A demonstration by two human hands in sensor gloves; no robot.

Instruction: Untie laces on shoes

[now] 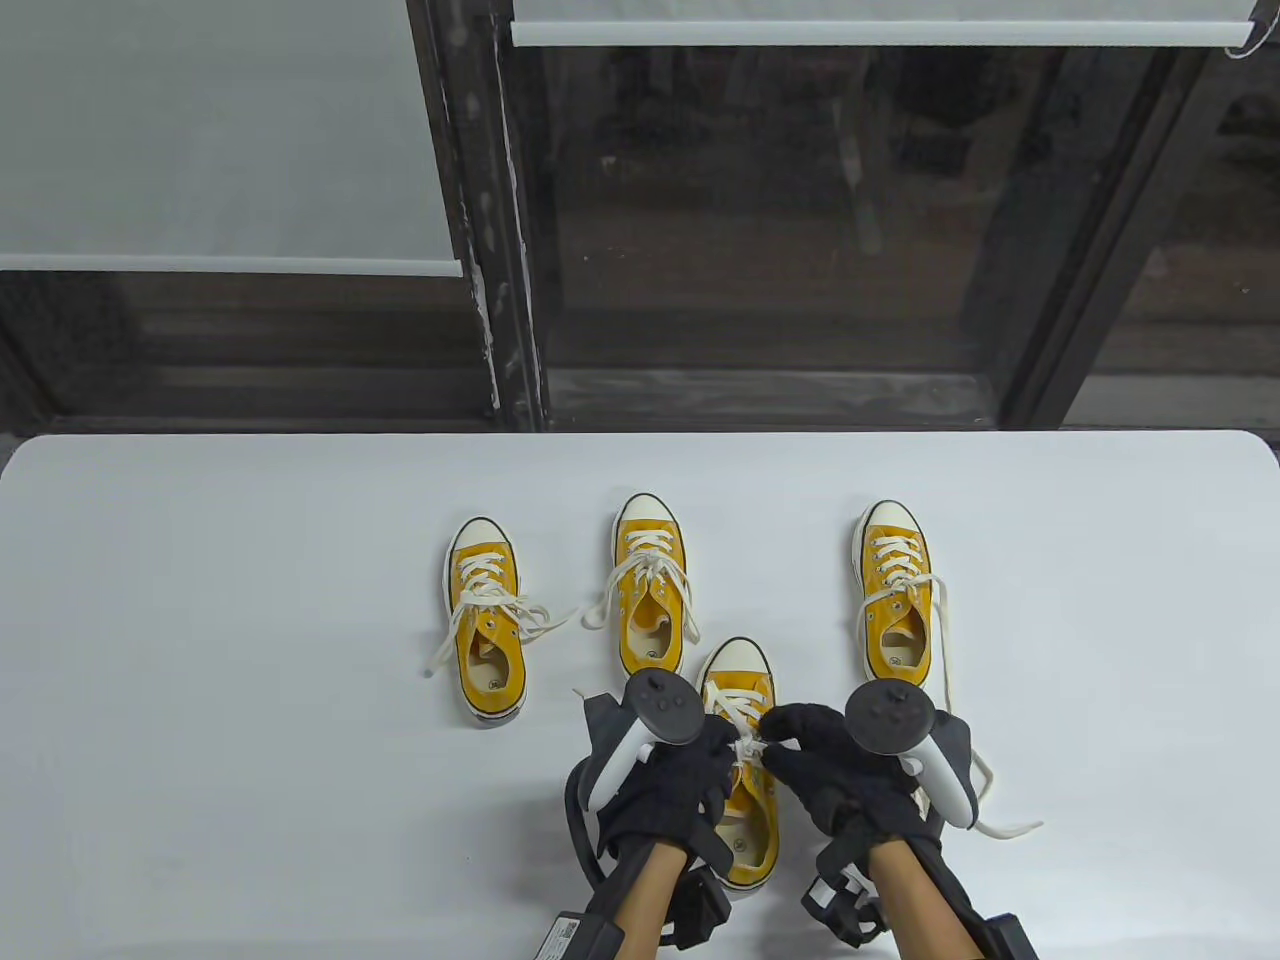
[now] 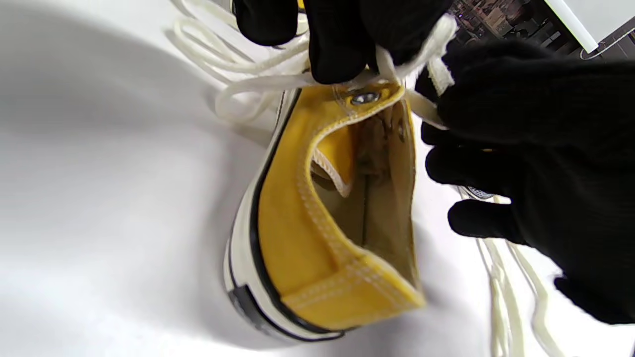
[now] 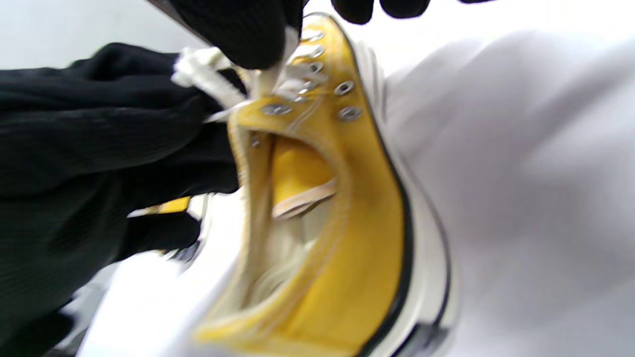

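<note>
Several yellow low-top sneakers with white laces stand on the white table (image 1: 200,700). The nearest shoe (image 1: 745,690) lies between my hands, toe pointing away. My left hand (image 1: 672,775) pinches the white lace (image 1: 748,745) at the top eyelets from the left. My right hand (image 1: 822,760) pinches the same lace from the right. In the left wrist view my left fingers (image 2: 342,44) hold the lace (image 2: 397,74) above the shoe's open collar (image 2: 342,208). In the right wrist view my right fingers (image 3: 248,34) hold the lace (image 3: 203,74) over the shoe (image 3: 347,208).
Three more yellow shoes stand further back: one at left (image 1: 485,625), one in the middle (image 1: 650,590), one at right (image 1: 900,590), all with loose laces. A lace end (image 1: 1005,828) trails on the table by my right wrist. A dark window frame lies beyond the far table edge.
</note>
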